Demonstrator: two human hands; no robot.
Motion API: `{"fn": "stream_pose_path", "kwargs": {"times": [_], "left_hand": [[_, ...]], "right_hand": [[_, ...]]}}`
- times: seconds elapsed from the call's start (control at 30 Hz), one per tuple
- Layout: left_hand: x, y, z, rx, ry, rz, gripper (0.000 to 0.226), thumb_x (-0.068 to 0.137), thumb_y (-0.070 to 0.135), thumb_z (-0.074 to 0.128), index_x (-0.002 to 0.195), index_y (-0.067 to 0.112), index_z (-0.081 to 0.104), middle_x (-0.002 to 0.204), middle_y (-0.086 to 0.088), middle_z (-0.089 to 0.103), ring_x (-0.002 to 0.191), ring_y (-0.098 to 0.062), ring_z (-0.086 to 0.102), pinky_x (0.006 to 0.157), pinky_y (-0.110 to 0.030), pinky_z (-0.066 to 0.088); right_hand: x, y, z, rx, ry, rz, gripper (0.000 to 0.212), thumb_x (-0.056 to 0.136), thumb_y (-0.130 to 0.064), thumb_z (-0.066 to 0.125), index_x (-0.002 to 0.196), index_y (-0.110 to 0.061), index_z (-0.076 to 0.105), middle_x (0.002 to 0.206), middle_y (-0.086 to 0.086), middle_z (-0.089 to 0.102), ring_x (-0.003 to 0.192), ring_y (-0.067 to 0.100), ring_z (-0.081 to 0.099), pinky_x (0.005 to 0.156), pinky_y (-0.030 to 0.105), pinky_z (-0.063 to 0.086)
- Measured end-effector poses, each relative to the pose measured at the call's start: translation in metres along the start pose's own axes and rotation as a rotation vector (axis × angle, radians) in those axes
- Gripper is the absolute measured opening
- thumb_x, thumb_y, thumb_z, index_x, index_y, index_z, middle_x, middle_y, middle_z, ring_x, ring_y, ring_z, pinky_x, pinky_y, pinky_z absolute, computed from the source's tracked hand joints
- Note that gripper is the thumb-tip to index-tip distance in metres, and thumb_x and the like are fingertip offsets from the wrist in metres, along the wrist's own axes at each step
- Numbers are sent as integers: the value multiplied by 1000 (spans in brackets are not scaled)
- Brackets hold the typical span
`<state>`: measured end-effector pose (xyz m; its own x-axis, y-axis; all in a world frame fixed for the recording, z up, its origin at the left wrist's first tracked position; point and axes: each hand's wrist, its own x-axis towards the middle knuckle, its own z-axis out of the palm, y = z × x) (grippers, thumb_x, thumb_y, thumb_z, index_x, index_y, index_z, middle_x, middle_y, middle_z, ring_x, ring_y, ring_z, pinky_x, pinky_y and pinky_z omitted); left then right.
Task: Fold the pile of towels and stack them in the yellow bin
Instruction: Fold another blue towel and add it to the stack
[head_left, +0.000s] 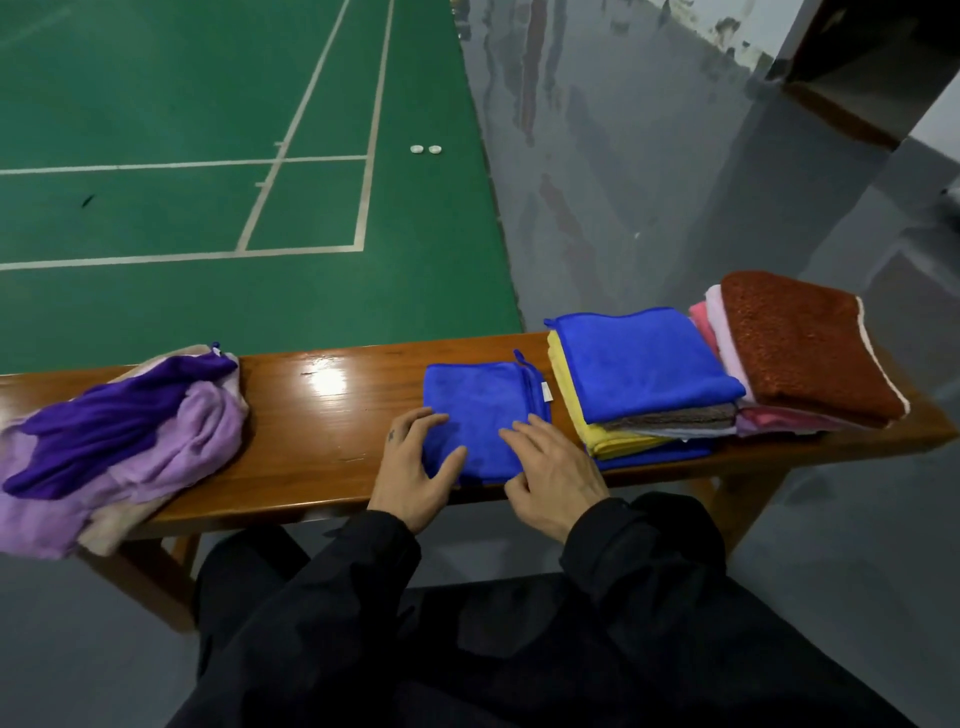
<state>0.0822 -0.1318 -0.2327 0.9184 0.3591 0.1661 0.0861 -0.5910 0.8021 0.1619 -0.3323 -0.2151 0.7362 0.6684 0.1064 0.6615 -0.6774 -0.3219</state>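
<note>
A folded blue towel (475, 400) lies flat on the wooden bench (322, 415) in front of me. My left hand (415, 467) rests on its near left corner, thumb over the cloth and fingers spread. My right hand (550, 473) lies flat on its near right edge, fingers apart. An unfolded pile of purple, lilac and beige towels (119, 441) sits at the bench's left end. To the right stands a folded stack topped by a blue towel (644, 369), with yellow and grey ones beneath. Further right is a second stack topped by a rust-brown towel (800, 348). No yellow bin is in view.
Beyond the bench lies a green court floor with white lines (234, 208), and two small white caps (426, 149) sit on it. Grey floor surrounds the bench on the right. My dark-clothed legs (467, 649) fill the foreground below the bench.
</note>
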Motion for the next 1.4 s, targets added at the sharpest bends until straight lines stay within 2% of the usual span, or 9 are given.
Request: {"fn": "stream_pose_path", "kwargs": {"times": [0.23, 0.4, 0.57, 0.8, 0.97, 1.1, 1.23, 1.33, 1.4], "left_hand": [[-4, -7, 4, 82, -63, 47, 55, 84, 60, 58, 130, 30, 59, 144, 8, 42, 136, -12, 36, 112, -35, 34], [-5, -6, 7, 140, -51, 87, 57, 81, 64, 59, 126, 30, 64, 144, 7, 43, 134, -3, 28, 113, -33, 28], [-4, -10, 9, 226, -67, 143, 52, 81, 63, 58, 118, 29, 71, 144, 1, 48, 143, -20, 32, 116, -41, 29], [-2, -15, 12, 307, -61, 166, 54, 81, 65, 59, 119, 28, 72, 143, -1, 53, 144, -25, 36, 115, -45, 30], [-5, -16, 12, 354, -26, 234, 48, 83, 38, 59, 130, 26, 67, 144, -7, 52, 141, -33, 39, 113, -52, 36], [-12, -15, 18, 524, -105, 311, 72, 78, 10, 70, 144, 31, 51, 156, -8, 41, 148, -35, 27, 116, -64, 27], [-8, -7, 26, 661, -159, 409, 83, 75, 6, 72, 149, 31, 44, 160, -5, 36, 152, -32, 19, 115, -70, 22], [-5, 5, 29, 623, -95, 477, 65, 80, 9, 49, 144, 25, 53, 156, -7, 43, 151, -33, 26, 116, -67, 25], [-6, 12, 29, 575, -40, 424, 61, 81, 12, 43, 140, 21, 56, 153, -8, 47, 149, -34, 31, 118, -61, 27]], "right_hand": [[-6, 17, 8, -108, 158, -70, 26, 81, -14, 80, 107, -11, 75, 115, 8, 73, 107, 27, 71, 85, 37, 61], [-8, 15, 6, -121, 150, -72, 32, 82, -20, 76, 114, -14, 73, 121, 6, 71, 108, 22, 69, 84, 35, 61], [-7, 19, 8, -147, 174, -71, 24, 84, -15, 79, 107, -14, 75, 114, 5, 74, 99, 23, 72, 77, 35, 63], [-1, 17, 4, -112, 381, -75, 26, 88, -11, 75, 114, -11, 73, 116, 7, 74, 89, 24, 73, 67, 34, 62], [-9, 22, 1, -94, 448, -78, 27, 96, -14, 63, 122, -14, 72, 129, 5, 70, 80, 24, 74, 56, 35, 61], [-26, 34, 8, -115, 433, -49, 33, 98, -22, 49, 119, -16, 74, 128, 0, 71, 83, 22, 76, 52, 34, 60], [-37, 43, 17, -124, 332, 64, 39, 99, -27, 41, 119, -16, 73, 128, 1, 71, 75, 24, 75, 49, 34, 59], [-37, 38, 15, -65, 346, 119, 38, 98, -28, 42, 116, -15, 73, 129, 2, 70, 80, 26, 75, 51, 38, 60], [-34, 27, 8, -1, 395, 109, 33, 96, -26, 46, 112, -15, 73, 127, 2, 67, 89, 25, 73, 55, 38, 61]]}}
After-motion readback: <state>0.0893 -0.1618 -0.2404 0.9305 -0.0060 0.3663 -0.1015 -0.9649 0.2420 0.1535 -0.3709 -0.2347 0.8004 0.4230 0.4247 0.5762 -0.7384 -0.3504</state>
